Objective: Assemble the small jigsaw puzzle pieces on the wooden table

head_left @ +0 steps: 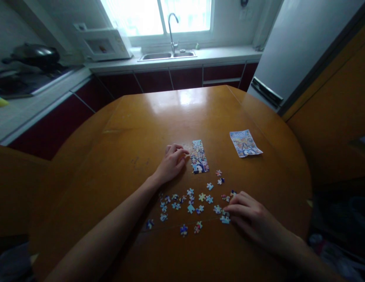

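Observation:
A narrow strip of joined puzzle pieces lies on the round wooden table. My left hand rests beside its left edge, fingers curled, fingertips touching the strip. Several loose puzzle pieces are scattered nearer to me. My right hand lies at the right end of the scatter, fingers bent over a few loose pieces; whether it grips one is hidden. A printed picture sheet lies to the right of the strip.
Behind the table runs a kitchen counter with a sink and tap, a microwave and a wok on the hob. A grey fridge stands at the right. Orange cabinet panels flank the table.

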Tool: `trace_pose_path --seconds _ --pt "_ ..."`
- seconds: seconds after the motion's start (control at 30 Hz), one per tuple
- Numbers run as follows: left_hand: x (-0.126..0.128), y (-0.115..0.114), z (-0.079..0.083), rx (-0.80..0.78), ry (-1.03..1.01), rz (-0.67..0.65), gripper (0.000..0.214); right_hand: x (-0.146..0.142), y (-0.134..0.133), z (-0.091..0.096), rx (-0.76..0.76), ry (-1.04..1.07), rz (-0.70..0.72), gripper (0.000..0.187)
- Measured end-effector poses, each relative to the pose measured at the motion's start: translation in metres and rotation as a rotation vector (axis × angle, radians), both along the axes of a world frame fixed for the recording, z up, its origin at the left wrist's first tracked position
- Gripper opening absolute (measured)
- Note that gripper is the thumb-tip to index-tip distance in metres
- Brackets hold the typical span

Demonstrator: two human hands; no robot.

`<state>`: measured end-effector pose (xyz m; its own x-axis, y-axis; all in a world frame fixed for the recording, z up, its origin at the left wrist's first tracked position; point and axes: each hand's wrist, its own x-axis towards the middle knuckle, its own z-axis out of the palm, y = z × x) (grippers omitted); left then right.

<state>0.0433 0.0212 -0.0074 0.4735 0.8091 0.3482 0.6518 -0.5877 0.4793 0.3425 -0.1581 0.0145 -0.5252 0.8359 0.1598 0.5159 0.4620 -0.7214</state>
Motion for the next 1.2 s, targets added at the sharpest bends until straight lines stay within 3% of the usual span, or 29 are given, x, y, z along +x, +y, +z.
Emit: trace_pose_path --seconds 0.23,0.57,0.9,1.2 --pt "0.0 0.0 -0.001 0.012 0.0 0.009 0.014 -0.005 -0.008 -0.005 -0.029 -0.034 -0.066 0.029" --pt "-0.001 0.001 -0.002 0.008 -0.003 0.006 0.016 -0.023 -0.014 -0.002 0.022 0.066 0.026 0.025" --pt "0.0 0.0 -0.003 0.007 -0.022 0.015 0.016 -0.01 -0.001 0.002 0.114 0.041 -0.178 0.025" --pt "0.001 -0.001 -0.004 0.002 -0.035 0.04 0.015 -0.028 0.017 0.015 0.115 0.034 -0.098 0.021"
